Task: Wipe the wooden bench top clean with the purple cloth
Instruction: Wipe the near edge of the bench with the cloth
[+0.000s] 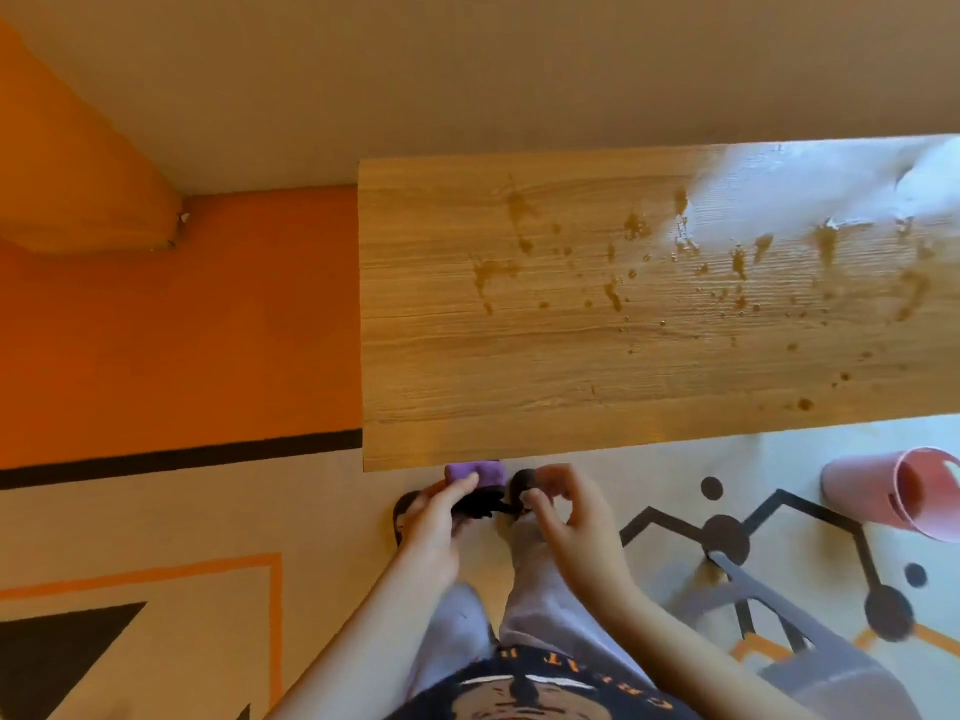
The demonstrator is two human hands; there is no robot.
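Observation:
The wooden bench top fills the upper right, seen from above. Brown splashes and drops are spread over its middle and right part. The purple cloth is bunched just below the bench's near edge, close to its left corner. My left hand grips it from below, fingers over its front. My right hand is just to the right of the cloth with curled fingers, and I see nothing held in it. Both hands are below the bench edge, off the wood.
A pink cup lies on its side on the patterned floor at the right, mouth towards the right. My legs and dark footwear are under my hands. An orange surface lies to the left of the bench. Bright glare covers the bench's far right corner.

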